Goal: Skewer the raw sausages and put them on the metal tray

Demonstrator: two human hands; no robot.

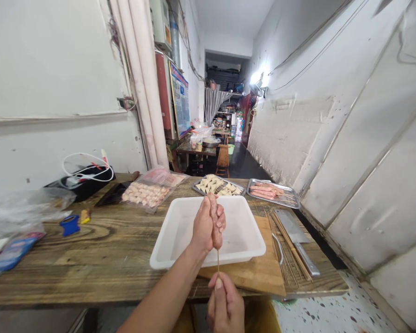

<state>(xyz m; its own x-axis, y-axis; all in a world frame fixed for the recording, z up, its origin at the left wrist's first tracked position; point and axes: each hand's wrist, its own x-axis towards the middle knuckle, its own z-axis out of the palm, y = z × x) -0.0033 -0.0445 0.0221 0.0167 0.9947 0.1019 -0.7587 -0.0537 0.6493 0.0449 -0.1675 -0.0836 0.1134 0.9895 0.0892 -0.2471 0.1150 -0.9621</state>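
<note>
A pinkish-brown sausage (215,226) lies along the palm of my left hand (203,224), whose fingers curl round it above a white plastic tub (159,252). Out of the sausage's near end comes a thin wooden skewer (218,261). My right hand (225,300) pinches the skewer's lower part between thumb and fingers, near the table's front edge. How deep the skewer sits inside the sausage is hidden. The tub rests partly on a wooden cutting board (263,273).
Right of the tub lie loose skewers (291,249) and a cleaver (294,231). Behind stand a metal tray (293,190) of skewered sausages and another tray (242,192) with pale triangular pieces. Bagged meat pieces (145,193) and a blue tape dispenser (69,225) sit to the left.
</note>
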